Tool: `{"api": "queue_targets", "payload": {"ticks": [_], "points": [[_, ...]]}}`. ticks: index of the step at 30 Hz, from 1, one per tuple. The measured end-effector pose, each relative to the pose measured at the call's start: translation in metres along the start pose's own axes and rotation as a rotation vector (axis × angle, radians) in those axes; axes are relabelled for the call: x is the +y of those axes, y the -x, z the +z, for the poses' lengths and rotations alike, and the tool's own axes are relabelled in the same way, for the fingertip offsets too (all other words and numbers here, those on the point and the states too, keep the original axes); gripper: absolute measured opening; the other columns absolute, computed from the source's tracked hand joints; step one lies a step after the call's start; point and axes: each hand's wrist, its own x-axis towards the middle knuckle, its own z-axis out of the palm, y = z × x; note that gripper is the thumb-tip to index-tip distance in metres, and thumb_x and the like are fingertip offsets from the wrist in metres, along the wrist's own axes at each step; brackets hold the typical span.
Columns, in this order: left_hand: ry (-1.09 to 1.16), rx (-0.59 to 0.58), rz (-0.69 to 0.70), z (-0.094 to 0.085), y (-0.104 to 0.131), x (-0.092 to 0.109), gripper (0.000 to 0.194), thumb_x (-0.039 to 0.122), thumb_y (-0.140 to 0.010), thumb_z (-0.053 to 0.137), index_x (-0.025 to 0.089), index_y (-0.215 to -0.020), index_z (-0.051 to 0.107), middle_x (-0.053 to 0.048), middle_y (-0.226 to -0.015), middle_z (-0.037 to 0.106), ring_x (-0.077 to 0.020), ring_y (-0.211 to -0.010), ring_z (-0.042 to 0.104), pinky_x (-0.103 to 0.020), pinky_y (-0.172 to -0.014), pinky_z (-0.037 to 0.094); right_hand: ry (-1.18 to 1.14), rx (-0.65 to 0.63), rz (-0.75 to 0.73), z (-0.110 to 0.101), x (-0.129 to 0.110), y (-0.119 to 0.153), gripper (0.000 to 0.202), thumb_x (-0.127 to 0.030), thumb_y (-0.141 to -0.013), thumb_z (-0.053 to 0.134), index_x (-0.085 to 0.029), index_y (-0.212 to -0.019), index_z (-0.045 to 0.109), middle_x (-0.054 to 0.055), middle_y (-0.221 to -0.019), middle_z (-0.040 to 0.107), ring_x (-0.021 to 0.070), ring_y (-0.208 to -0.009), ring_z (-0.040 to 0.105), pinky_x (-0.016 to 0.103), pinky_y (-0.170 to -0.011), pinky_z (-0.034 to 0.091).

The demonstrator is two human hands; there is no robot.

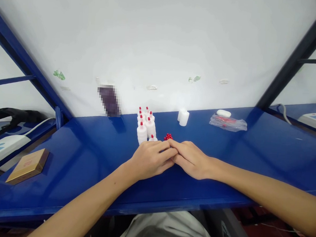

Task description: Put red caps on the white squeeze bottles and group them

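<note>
My left hand and my right hand meet above the front half of the blue table. The fingers of both are closed and touch each other; whatever is between them, if anything, is hidden. Just beyond the fingertips lies a tight cluster of small red caps. White squeeze bottles with red tips stand upright in two rows behind my left hand. Nearest to that hand is one more red-tipped bottle, its lower part covered by the hand.
Farther back stand two white cylinders without red tips. A clear plastic bag with red pieces lies back right, by a white rounded object. A gold box sits at left. Blue and dark frame posts flank the table, with a wall behind.
</note>
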Motion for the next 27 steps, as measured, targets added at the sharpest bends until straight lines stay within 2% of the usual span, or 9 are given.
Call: {"api": "queue_targets", "payload": {"ticks": [5, 10, 12, 17, 19, 22, 25, 27], "points": [[0.070, 0.067, 0.018, 0.004, 0.002, 0.001, 0.013, 0.023, -0.094, 0.054, 0.016, -0.086, 0.062, -0.002, -0.074, 0.063, -0.0124, -0.063, 0.057, -0.025, -0.056, 0.043, -0.073, -0.006, -0.055, -0.002, -0.003, 0.002, 0.008, -0.019, -0.094, 0.037, -0.022, -0.087, 0.038, -0.006, -0.062, 0.040, 0.0115, -0.050, 0.035, 0.026, -0.053, 0.026], [0.191, 0.084, -0.034, 0.010, 0.004, 0.001, 0.010, 0.020, -0.093, 0.054, 0.016, -0.088, 0.062, 0.000, -0.064, 0.059, -0.0114, -0.056, 0.051, -0.024, -0.053, 0.041, -0.119, -0.025, -0.053, -0.001, -0.003, 0.003, 0.009, -0.019, -0.096, 0.037, -0.021, -0.098, 0.045, -0.005, -0.067, 0.048, 0.0119, -0.054, 0.042, 0.026, -0.056, 0.030], [0.238, 0.073, -0.068, 0.011, 0.004, 0.001, 0.011, 0.019, -0.093, 0.052, 0.016, -0.091, 0.062, 0.001, -0.064, 0.059, -0.0111, -0.056, 0.051, -0.024, -0.053, 0.041, -0.131, -0.017, -0.053, -0.002, -0.002, 0.001, 0.012, -0.024, -0.096, 0.039, -0.020, -0.104, 0.047, -0.003, -0.071, 0.052, 0.0127, -0.056, 0.046, 0.026, -0.058, 0.032], [0.313, 0.064, -0.147, 0.004, 0.002, -0.002, 0.009, 0.022, -0.094, 0.049, 0.017, -0.096, 0.056, 0.006, -0.057, 0.051, -0.0087, -0.047, 0.046, -0.021, -0.049, 0.037, -0.164, 0.042, -0.077, -0.005, 0.007, -0.001, 0.035, -0.045, -0.097, 0.043, -0.018, -0.118, 0.046, -0.004, -0.070, 0.053, 0.0135, -0.056, 0.047, 0.027, -0.058, 0.034], [0.266, 0.101, -0.174, -0.003, 0.002, -0.008, 0.006, 0.022, -0.093, 0.049, 0.018, -0.092, 0.053, 0.007, -0.056, 0.049, -0.0082, -0.045, 0.044, -0.021, -0.048, 0.035, -0.181, 0.099, -0.044, -0.005, 0.014, -0.001, 0.034, -0.046, -0.098, 0.042, -0.018, -0.116, 0.049, -0.004, -0.067, 0.051, 0.0132, -0.056, 0.047, 0.027, -0.057, 0.033], [0.040, 0.145, -0.210, -0.016, 0.002, -0.022, 0.008, 0.024, -0.092, 0.050, 0.018, -0.090, 0.054, 0.003, -0.063, 0.055, -0.0104, -0.053, 0.049, -0.023, -0.054, 0.039, -0.222, 0.243, 0.048, -0.009, 0.025, -0.002, 0.028, -0.042, -0.099, 0.041, -0.019, -0.108, 0.053, -0.006, -0.061, 0.048, 0.0126, -0.053, 0.046, 0.027, -0.056, 0.033], [-0.195, 0.048, -0.234, -0.028, 0.003, -0.038, 0.011, 0.026, -0.092, 0.052, 0.017, -0.091, 0.058, -0.004, -0.081, 0.062, -0.0159, -0.071, 0.056, -0.027, -0.065, 0.043, -0.233, 0.403, 0.118, -0.023, 0.038, -0.011, 0.019, -0.035, -0.094, 0.049, -0.019, -0.099, 0.057, -0.006, -0.058, 0.047, 0.0125, -0.051, 0.046, 0.027, -0.055, 0.034], [-0.246, -0.009, -0.239, -0.033, 0.004, -0.045, 0.013, 0.027, -0.093, 0.052, 0.016, -0.093, 0.061, -0.007, -0.091, 0.061, -0.0189, -0.079, 0.056, -0.031, -0.071, 0.045, -0.267, 0.550, 0.158, -0.039, 0.049, -0.024, 0.013, -0.028, -0.088, 0.050, -0.019, -0.095, 0.057, -0.005, -0.056, 0.047, 0.0134, -0.052, 0.047, 0.027, -0.054, 0.036]]}}
